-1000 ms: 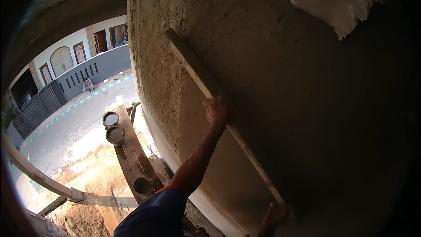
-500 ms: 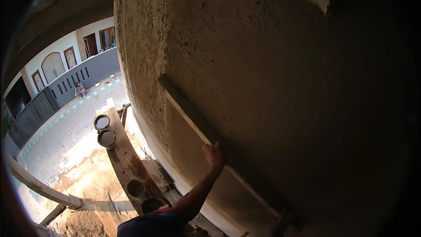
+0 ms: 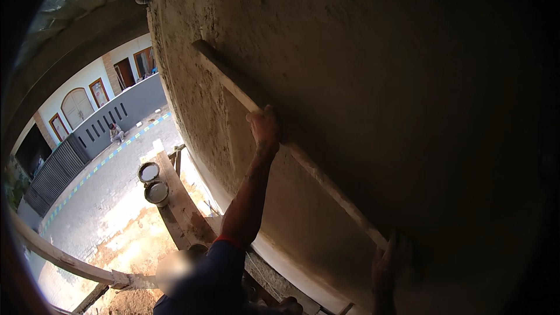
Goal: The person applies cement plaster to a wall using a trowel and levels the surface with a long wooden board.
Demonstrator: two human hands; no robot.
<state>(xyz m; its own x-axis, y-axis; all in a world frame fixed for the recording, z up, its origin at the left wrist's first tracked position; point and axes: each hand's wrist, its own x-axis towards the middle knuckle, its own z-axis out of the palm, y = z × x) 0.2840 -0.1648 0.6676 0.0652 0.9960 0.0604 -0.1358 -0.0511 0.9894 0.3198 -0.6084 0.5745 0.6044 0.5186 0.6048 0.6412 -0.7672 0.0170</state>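
Observation:
A long, narrow straightedge [image 3: 335,192] lies slantwise against a grey plastered wall [image 3: 326,81], its upper end toward the left corner. Partway along it, my left hand [image 3: 265,130] is closed around the edge, fingers wrapped over it. Near the straightedge's lower end, my right hand [image 3: 389,261] grips it too, dim in the shadow. Rough, pitted plaster shows around the upper end, while the surface below the straightedge looks smoother.
Left of the wall, a plank [image 3: 181,201] carries two buckets [image 3: 156,192] of pale grey content. A wooden pole [image 3: 61,256] crosses the lower left. Farther off, a person [image 3: 116,133] sits by a grey boundary wall [image 3: 137,96] along a paved street.
Both hands and the straightedge have moved up the wall, the upper end also shifting left. My left arm reaches higher, and my right hand shows more plainly.

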